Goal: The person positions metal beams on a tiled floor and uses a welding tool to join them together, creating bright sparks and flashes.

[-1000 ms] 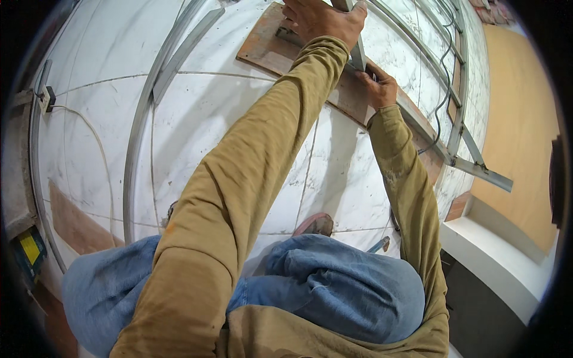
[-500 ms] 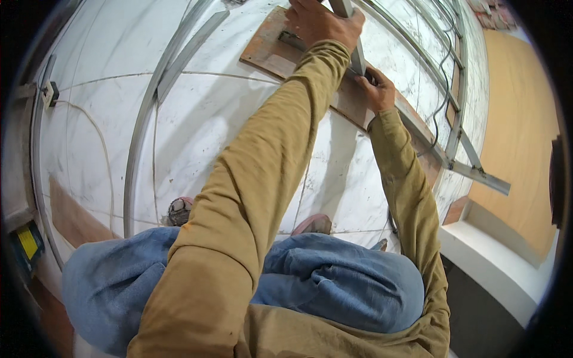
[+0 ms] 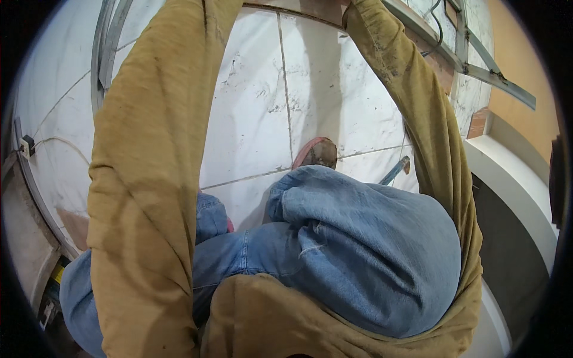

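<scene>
Both my hands lie beyond the top edge, so what they hold or touch is hidden. My left sleeve (image 3: 149, 149) runs straight up the left side. On the right, my other sleeve (image 3: 412, 77) reaches up to the near edge of a brown board (image 3: 316, 8), of which only a strip shows. A grey metal frame (image 3: 471, 70) lies beside that right sleeve, with a dark cable (image 3: 440, 33) across it.
Grey metal channels (image 3: 106, 48) lie at the far left, near a socket box (image 3: 26, 147) with a pale cord. A blue-handled tool (image 3: 395, 171) rests on the white tiles (image 3: 250, 107) by my right knee. A curved white ledge (image 3: 507, 164) and a wooden panel (image 3: 513, 53) stand right.
My view has tilted down and closer to my legs. Both hands, the upright metal bar and most of the board have left the top of the picture. My arms are now spread farther apart.
</scene>
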A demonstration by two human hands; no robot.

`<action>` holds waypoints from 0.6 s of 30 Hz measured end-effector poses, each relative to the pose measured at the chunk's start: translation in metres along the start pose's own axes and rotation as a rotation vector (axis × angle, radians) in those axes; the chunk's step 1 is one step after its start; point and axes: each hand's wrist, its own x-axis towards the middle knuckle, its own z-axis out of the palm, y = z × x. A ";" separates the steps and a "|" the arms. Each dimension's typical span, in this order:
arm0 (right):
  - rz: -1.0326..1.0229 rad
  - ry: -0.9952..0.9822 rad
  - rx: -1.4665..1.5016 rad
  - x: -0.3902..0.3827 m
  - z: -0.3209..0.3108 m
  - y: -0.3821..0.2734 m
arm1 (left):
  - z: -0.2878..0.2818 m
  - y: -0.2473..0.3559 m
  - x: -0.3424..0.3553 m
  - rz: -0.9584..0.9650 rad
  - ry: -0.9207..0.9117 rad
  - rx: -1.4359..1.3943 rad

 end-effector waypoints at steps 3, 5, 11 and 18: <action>0.007 0.002 0.097 0.002 0.005 0.012 | 0.012 -0.002 0.007 -0.031 0.021 0.081; 0.020 -0.002 0.206 0.003 0.007 0.034 | 0.010 0.001 -0.002 -0.036 -0.020 0.048; 0.040 -0.039 0.298 0.009 0.019 0.047 | 0.017 -0.004 0.006 -0.033 0.060 0.083; -0.055 0.029 0.008 -0.004 0.004 0.004 | 0.001 0.007 -0.001 -0.052 0.020 0.077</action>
